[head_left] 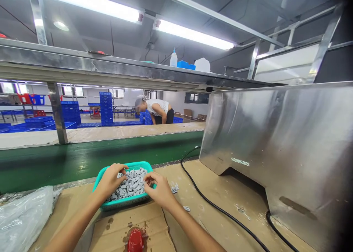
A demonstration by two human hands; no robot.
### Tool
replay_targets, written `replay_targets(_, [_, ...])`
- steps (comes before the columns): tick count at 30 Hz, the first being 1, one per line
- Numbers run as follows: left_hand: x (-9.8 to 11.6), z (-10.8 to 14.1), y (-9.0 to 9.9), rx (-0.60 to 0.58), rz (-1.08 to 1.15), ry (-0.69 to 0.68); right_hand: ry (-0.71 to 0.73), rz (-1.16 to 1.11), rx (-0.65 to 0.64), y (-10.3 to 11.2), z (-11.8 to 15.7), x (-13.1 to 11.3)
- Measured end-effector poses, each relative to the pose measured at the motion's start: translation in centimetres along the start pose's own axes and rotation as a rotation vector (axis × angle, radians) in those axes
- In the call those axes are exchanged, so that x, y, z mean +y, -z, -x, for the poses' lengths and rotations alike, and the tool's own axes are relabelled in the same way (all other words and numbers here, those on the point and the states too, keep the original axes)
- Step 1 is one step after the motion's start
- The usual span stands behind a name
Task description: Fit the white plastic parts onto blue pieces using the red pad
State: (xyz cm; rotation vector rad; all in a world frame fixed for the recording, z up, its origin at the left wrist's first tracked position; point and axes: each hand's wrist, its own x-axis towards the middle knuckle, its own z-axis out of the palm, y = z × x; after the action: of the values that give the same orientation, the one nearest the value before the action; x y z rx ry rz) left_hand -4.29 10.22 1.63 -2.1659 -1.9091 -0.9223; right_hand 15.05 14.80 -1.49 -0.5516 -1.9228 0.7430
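A green plastic basket (129,201) full of small grey parts (132,184) stands on the cardboard-covered bench. Over its left side is my left hand (112,178), thumb and fingers apart, with nothing visible between them. My right hand (158,187) is at the basket's right side, its thumb and fingers bent close together over the parts; whatever they hold is too small to make out. A few more grey parts (174,188) lie on the bench right of the basket. In front of the basket, a red object (135,240) rests on wet-spotted cardboard (110,231).
A large metal housing (275,153) stands at the right, with a black cable (209,205) before it. Clear plastic bag (27,219) at the left. Behind the basket runs a green conveyor belt (91,158). Beyond, a person (158,107) bends near blue crates (106,108).
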Motion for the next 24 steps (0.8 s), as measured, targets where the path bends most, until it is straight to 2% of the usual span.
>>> replay_targets(13, [0.32,-0.08,0.26,-0.026,0.017,-0.031,-0.002,0.008,-0.004,0.0,-0.03,-0.02])
replay_targets(24, [-0.08,0.01,-0.06,-0.036,0.045,0.027,0.005,0.013,-0.008,-0.04,0.02,-0.02])
